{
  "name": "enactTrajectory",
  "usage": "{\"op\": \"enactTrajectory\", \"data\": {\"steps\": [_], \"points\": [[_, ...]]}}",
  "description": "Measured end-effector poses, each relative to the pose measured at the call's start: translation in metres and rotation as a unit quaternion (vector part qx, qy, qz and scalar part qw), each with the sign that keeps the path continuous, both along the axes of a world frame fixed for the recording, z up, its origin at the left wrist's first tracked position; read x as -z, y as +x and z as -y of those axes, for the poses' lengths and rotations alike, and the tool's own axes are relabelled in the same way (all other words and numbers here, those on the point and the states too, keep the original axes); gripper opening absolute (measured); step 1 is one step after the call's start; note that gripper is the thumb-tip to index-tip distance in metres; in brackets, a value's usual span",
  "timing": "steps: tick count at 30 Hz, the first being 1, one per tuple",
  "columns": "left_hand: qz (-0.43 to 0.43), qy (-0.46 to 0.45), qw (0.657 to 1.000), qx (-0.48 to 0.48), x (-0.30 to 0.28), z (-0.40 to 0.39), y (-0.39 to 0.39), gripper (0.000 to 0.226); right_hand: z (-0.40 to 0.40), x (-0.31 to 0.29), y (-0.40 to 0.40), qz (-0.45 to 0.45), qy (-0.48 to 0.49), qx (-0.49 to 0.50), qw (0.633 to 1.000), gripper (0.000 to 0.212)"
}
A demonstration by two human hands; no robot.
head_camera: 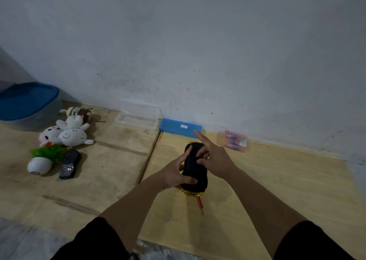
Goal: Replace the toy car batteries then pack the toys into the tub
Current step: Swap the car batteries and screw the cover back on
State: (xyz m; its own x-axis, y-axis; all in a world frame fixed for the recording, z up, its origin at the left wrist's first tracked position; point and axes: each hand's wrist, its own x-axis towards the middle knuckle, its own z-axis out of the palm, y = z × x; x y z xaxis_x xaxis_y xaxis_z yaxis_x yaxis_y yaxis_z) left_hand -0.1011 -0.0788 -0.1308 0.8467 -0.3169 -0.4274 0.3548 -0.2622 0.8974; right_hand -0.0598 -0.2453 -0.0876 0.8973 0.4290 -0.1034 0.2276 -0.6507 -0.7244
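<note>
A yellow toy car (195,170) is turned upside down, its black underside facing me, above the wooden floor. My left hand (176,172) grips its left side and near end. My right hand (213,156) rests fingertips on the underside near the car's middle, index finger raised and pointing away. A red-handled screwdriver (200,204) lies on the floor just below the car. The tub (27,105) with a blue lid stands at the far left. A pink battery pack (235,141) lies by the wall at right.
Several plush toys (68,130) lie near the tub, with a small green plant in a white pot (42,158) and a black remote (69,164) beside them. A clear open case (136,120) and a blue box (181,128) sit along the wall.
</note>
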Motion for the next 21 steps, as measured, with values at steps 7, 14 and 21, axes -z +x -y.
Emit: {"op": "enactTrajectory", "data": {"steps": [7,14,21], "points": [[0.018,-0.012,0.999,-0.042,0.003,0.004,-0.002,0.075,-0.002,0.006,0.001,0.103,-0.065,0.006,0.992,0.09],[0.083,0.005,0.995,-0.048,0.008,0.005,0.0,0.077,-0.001,0.011,0.002,0.165,-0.113,-0.003,0.98,0.083],[0.103,-0.007,0.994,-0.046,0.013,0.011,0.006,0.076,0.003,0.013,0.008,0.261,-0.155,-0.047,0.951,0.077]]}}
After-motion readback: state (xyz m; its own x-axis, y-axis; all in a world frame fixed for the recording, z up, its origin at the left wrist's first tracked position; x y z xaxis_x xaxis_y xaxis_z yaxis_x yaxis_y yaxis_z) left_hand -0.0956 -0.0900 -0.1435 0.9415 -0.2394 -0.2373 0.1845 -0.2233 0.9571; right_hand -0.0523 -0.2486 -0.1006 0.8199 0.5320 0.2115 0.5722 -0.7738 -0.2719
